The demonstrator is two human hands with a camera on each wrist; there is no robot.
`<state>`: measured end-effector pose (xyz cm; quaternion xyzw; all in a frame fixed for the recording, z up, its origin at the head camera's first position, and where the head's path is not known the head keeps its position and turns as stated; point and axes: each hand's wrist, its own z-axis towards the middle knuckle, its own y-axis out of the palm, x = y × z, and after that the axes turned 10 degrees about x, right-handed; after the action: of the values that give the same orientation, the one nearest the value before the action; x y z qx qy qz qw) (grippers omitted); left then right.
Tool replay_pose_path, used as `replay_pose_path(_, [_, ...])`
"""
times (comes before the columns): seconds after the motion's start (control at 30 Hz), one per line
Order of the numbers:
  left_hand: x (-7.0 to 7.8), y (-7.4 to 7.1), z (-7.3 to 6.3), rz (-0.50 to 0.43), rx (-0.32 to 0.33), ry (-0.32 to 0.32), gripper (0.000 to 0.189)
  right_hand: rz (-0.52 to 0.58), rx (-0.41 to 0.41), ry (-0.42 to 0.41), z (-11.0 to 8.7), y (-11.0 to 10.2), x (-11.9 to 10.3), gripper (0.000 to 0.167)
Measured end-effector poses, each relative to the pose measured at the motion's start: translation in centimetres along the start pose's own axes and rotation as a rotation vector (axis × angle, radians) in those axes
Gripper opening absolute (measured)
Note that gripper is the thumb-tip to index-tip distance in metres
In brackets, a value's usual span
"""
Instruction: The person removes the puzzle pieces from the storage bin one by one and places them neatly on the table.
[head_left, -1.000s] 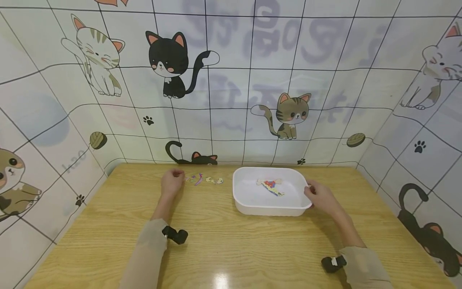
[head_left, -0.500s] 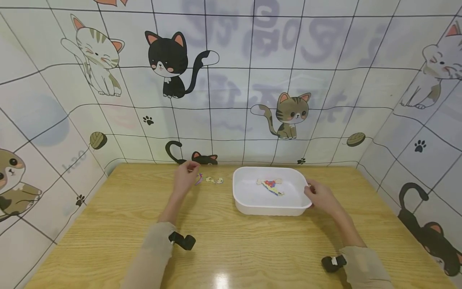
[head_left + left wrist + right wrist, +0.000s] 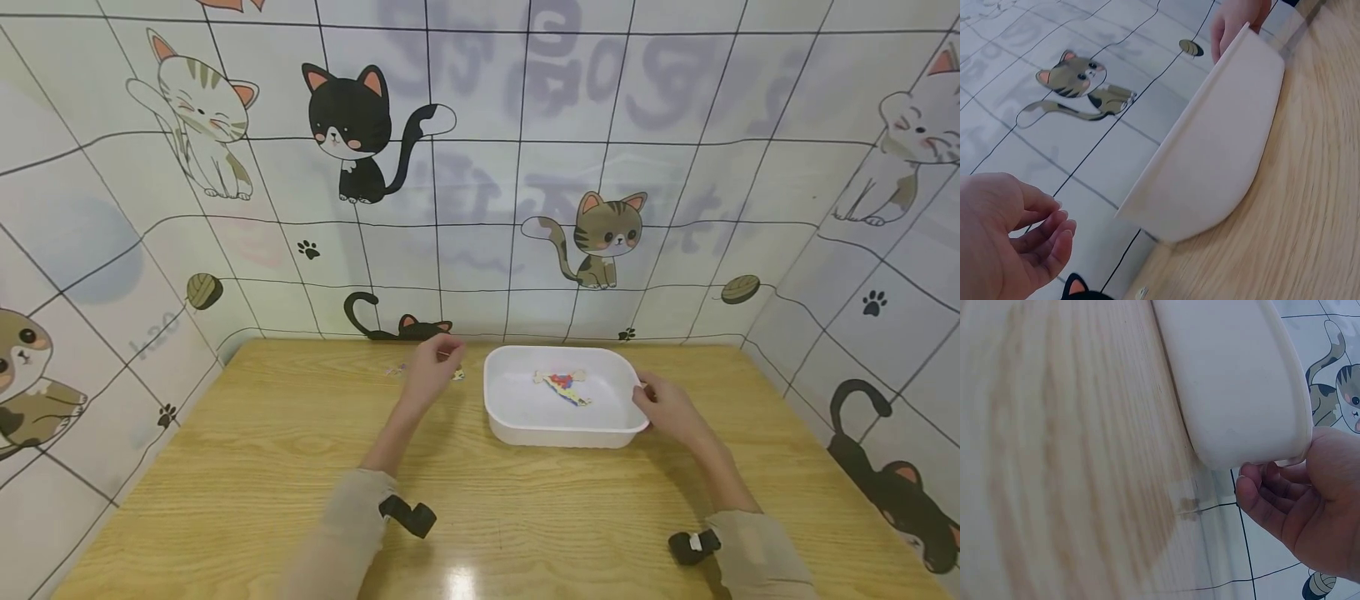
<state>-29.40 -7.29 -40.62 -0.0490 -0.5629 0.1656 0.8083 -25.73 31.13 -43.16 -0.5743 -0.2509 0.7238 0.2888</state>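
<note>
A white plastic tray [image 3: 558, 437] stands on the table, with a multicoloured group of small flat cut-out pieces [image 3: 567, 387] lying in it. My right hand [image 3: 667, 408] grips the tray's right end, thumb at the rim and fingers curled below it in the right wrist view. To the left of the tray, my left hand [image 3: 429, 375] hangs over the table with thumb and fingertips brought together. A thin pale edge shows at those fingertips in the head view, like a small flat piece. Beneath and beside this hand lie more small pieces [image 3: 396, 369], partly hidden by it.
The wooden table [image 3: 570, 517] meets a wall hung with a cat-print sheet [image 3: 480, 192] right behind the tray. More of that sheet runs along both sides. Each sleeve carries a black wrist camera, one at the left [image 3: 408, 515] and one at the right [image 3: 693, 547].
My left hand has lifted off the left end of the scattered pieces and moved right, towards the tray. The right hand and the tray have stayed where they were.
</note>
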Motion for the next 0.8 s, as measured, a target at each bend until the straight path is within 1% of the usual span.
replay_pose_path(0.2, [0.9, 2.1, -0.7, -0.057, -0.091, 0.032, 0.02, 0.001, 0.008, -0.012, 0.2, 0.0, 0.3, 0.044])
replay_pose_path(0.27, [1.1, 2.9, -0.9, -0.056, -0.117, 0.03, 0.019, 0.001, 0.011, -0.013, 0.2, 0.1, 0.4, 0.044])
replay_pose_path(0.37, [1.3, 4.0, -1.2, -0.046, -0.157, 0.005, 0.017, 0.002, 0.013, -0.011, 0.2, 0.2, 0.4, 0.044])
replay_pose_path(0.47, [1.5, 5.2, -1.4, -0.021, -0.182, -0.002, 0.017, 0.001, 0.013, -0.01, 0.2, 0.2, 0.5, 0.044])
replay_pose_path(0.57, [1.8, 6.4, -1.5, 0.019, -0.196, 0.019, 0.018, 0.003, 0.014, -0.004, 0.2, 0.1, 0.6, 0.043])
replay_pose_path(0.7, [2.1, 7.8, -1.6, 0.086, -0.233, 0.042, 0.021, 0.009, 0.013, -0.007, 0.2, 0.1, 0.6, 0.042])
replay_pose_path(0.8, [2.2, 8.6, -1.5, 0.131, -0.263, 0.033, 0.023, 0.011, 0.011, -0.009, 0.2, 0.1, 0.6, 0.043])
